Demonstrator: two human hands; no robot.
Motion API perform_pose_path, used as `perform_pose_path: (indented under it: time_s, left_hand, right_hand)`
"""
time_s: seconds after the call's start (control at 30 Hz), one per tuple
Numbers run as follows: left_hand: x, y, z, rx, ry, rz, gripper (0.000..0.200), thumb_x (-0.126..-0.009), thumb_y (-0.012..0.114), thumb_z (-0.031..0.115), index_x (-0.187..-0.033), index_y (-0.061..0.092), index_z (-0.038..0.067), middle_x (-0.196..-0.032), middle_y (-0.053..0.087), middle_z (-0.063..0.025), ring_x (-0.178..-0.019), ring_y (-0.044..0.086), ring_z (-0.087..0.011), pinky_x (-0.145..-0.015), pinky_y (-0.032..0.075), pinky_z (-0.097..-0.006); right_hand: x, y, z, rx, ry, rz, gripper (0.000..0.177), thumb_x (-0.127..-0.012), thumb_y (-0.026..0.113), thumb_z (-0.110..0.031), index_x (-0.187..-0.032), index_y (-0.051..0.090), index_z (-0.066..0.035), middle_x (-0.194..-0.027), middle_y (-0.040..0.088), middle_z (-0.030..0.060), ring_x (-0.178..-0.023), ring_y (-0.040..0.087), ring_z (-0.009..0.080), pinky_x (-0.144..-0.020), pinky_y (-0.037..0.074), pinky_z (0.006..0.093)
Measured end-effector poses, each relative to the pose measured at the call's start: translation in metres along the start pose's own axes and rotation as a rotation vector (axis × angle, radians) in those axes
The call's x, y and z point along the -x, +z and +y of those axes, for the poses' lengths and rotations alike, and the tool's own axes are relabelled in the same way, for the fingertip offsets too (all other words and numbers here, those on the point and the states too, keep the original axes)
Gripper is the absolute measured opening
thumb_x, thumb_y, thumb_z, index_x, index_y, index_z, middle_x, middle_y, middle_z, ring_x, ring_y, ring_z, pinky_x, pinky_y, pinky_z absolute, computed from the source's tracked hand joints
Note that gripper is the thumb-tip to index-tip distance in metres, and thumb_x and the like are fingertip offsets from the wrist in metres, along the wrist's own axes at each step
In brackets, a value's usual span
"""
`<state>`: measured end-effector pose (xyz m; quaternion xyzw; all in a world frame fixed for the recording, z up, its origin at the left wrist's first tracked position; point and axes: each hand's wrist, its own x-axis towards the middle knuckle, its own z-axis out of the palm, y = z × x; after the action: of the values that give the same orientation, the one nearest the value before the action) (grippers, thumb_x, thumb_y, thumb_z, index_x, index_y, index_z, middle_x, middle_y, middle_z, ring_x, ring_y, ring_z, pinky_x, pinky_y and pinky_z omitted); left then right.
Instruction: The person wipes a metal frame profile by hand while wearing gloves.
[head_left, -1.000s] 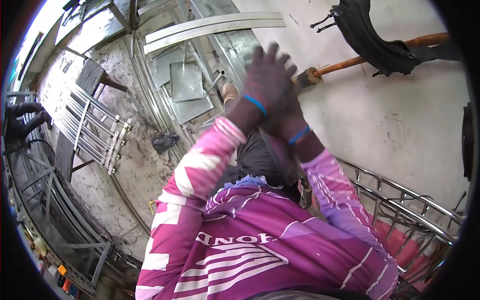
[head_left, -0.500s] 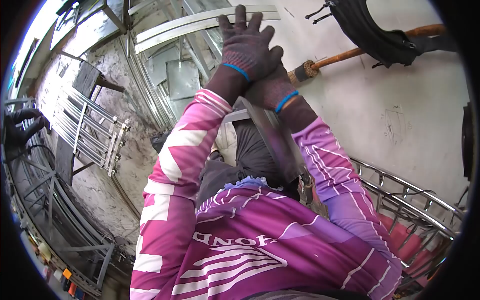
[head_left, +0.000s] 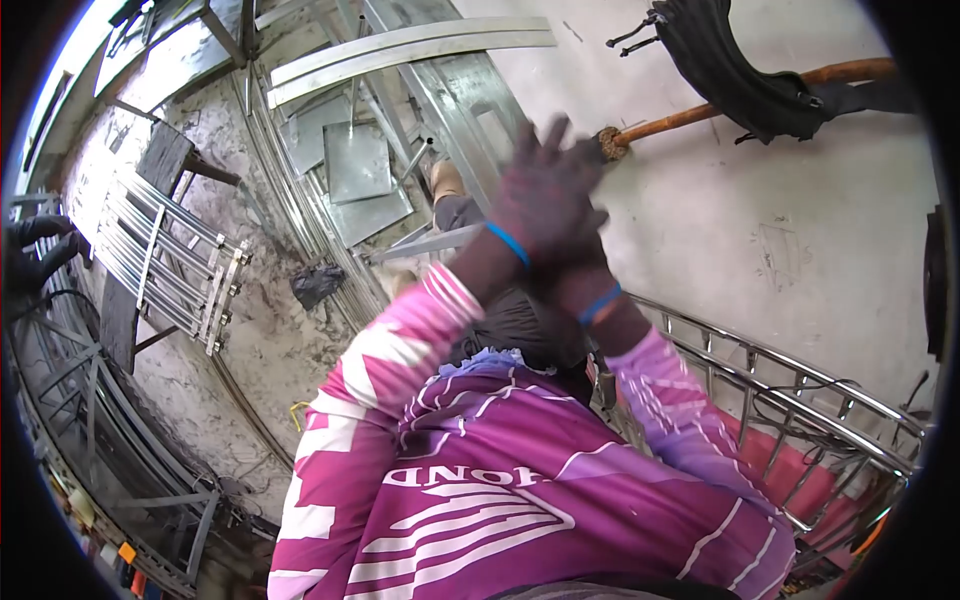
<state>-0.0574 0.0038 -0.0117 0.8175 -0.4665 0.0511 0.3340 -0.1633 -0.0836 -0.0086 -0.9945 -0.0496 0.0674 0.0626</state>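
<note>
— So where is the flat steel strip [head_left: 425, 244]?
— Just left of the stacked gloved hands, with its near end running in beneath them.
— And the hands?
— The left hand [head_left: 545, 185] lies with fingers spread over the right hand [head_left: 580, 265]. Whether the right grips anything, I cannot tell.
— How would the strip handle?
— Stiff, likely slick and sharp-edged; best pinched across its flat faces.
</note>
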Motion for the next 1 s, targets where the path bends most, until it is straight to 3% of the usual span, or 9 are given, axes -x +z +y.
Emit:
perform_pose_path:
  time_s: [0.07, 0.17, 0.2, 0.27, 0.5, 0.8, 0.87, 0.93, 1.0]
  left_hand:
    - [-0.026, -0.011, -0.039, -0.116, -0.084, 0.005, 0.061, -0.099, 0.062, 0.060, -0.140, 0.073, 0.016, -0.159, 0.058, -0.0139, -0.164, 0.030, -0.0435, -0.130, 0.016, -0.0730]
    - [-0.050, -0.023, -0.079, -0.151, -0.185, 0.078, 0.059, -0.099, 0.061, 0.058, -0.141, 0.072, 0.017, -0.163, 0.054, -0.0153, -0.165, 0.024, -0.0465, -0.128, 0.016, -0.0757]
    - [-0.049, -0.025, -0.076, -0.158, -0.176, 0.072, 0.059, -0.099, 0.061, 0.058, -0.141, 0.072, 0.017, -0.163, 0.054, -0.0153, -0.165, 0.024, -0.0465, -0.128, 0.016, -0.0757]
    - [-0.043, -0.031, -0.060, -0.176, -0.125, 0.000, 0.059, -0.100, 0.061, 0.056, -0.142, 0.071, 0.016, -0.163, 0.054, -0.0159, -0.164, 0.026, -0.0473, -0.126, 0.019, -0.0748]
    - [0.018, -0.005, 0.040, 0.098, -0.037, -0.137, 0.061, -0.099, 0.065, 0.057, -0.143, 0.070, 0.015, -0.160, 0.057, -0.0163, -0.162, 0.032, -0.0463, -0.132, 0.015, -0.0715]
    - [-0.049, -0.027, -0.070, -0.080, -0.185, 0.061, 0.065, -0.099, 0.059, 0.059, -0.147, 0.067, 0.016, -0.165, 0.053, -0.0170, -0.159, 0.033, -0.0478, -0.128, 0.022, -0.0647]
    - [-0.049, -0.028, -0.070, -0.047, -0.187, 0.033, 0.065, -0.100, 0.059, 0.059, -0.148, 0.067, 0.016, -0.164, 0.054, -0.0174, -0.158, 0.033, -0.0479, -0.128, 0.022, -0.0646]
    - [-0.038, -0.025, -0.047, -0.046, -0.157, -0.049, 0.069, -0.100, 0.056, 0.063, -0.148, 0.067, 0.015, -0.167, 0.050, -0.0184, -0.165, 0.025, -0.0486, -0.131, 0.016, -0.0673]
    - [-0.014, -0.012, -0.016, -0.014, -0.117, -0.045, 0.070, -0.100, 0.059, 0.064, -0.147, 0.066, 0.013, -0.166, 0.051, -0.0172, -0.163, 0.028, -0.0489, -0.131, 0.017, -0.0679]
  right_hand:
    - [-0.054, -0.009, 0.002, 0.046, -0.031, 0.041, 0.064, -0.102, 0.065, -0.056, -0.152, 0.063, -0.015, -0.155, 0.064, 0.0151, -0.145, 0.057, 0.0331, -0.122, 0.043, 0.0492]
    - [-0.110, -0.037, -0.008, 0.071, 0.027, -0.142, 0.078, -0.098, 0.062, -0.069, -0.158, 0.059, -0.020, -0.161, 0.061, 0.0107, -0.152, 0.051, 0.0322, -0.123, 0.037, 0.0530]
    - [-0.107, -0.032, -0.007, 0.063, 0.032, -0.133, 0.078, -0.098, 0.062, -0.069, -0.158, 0.059, -0.020, -0.161, 0.061, 0.0107, -0.152, 0.051, 0.0322, -0.123, 0.037, 0.0530]
    - [-0.090, -0.015, 0.002, 0.090, -0.100, 0.159, 0.063, -0.101, 0.064, -0.058, -0.149, 0.066, -0.017, -0.152, 0.067, 0.0129, -0.141, 0.060, 0.0309, -0.119, 0.044, 0.0518]
    - [0.038, -0.015, -0.007, 0.007, 0.016, -0.022, 0.076, -0.104, 0.063, -0.051, -0.166, 0.047, -0.011, -0.169, 0.047, 0.0192, -0.156, 0.041, 0.0404, -0.127, 0.035, 0.0554]
    - [-0.094, -0.031, -0.005, -0.073, 0.011, -0.002, 0.066, -0.099, 0.069, -0.052, -0.151, 0.063, -0.011, -0.155, 0.062, 0.0163, -0.148, 0.053, 0.0352, -0.122, 0.040, 0.0513]
    - [-0.095, -0.025, -0.003, -0.115, 0.033, -0.069, 0.066, -0.098, 0.070, -0.052, -0.151, 0.063, -0.012, -0.154, 0.063, 0.0163, -0.148, 0.053, 0.0341, -0.122, 0.041, 0.0502]
    - [-0.072, -0.007, 0.000, -0.037, -0.046, 0.243, 0.067, -0.099, 0.070, -0.051, -0.152, 0.062, -0.013, -0.154, 0.064, 0.0164, -0.149, 0.053, 0.0350, -0.123, 0.040, 0.0498]
    - [-0.024, -0.014, -0.004, -0.055, -0.047, 0.176, 0.068, -0.099, 0.071, -0.049, -0.156, 0.058, -0.013, -0.157, 0.060, 0.0172, -0.150, 0.052, 0.0363, -0.123, 0.041, 0.0502]
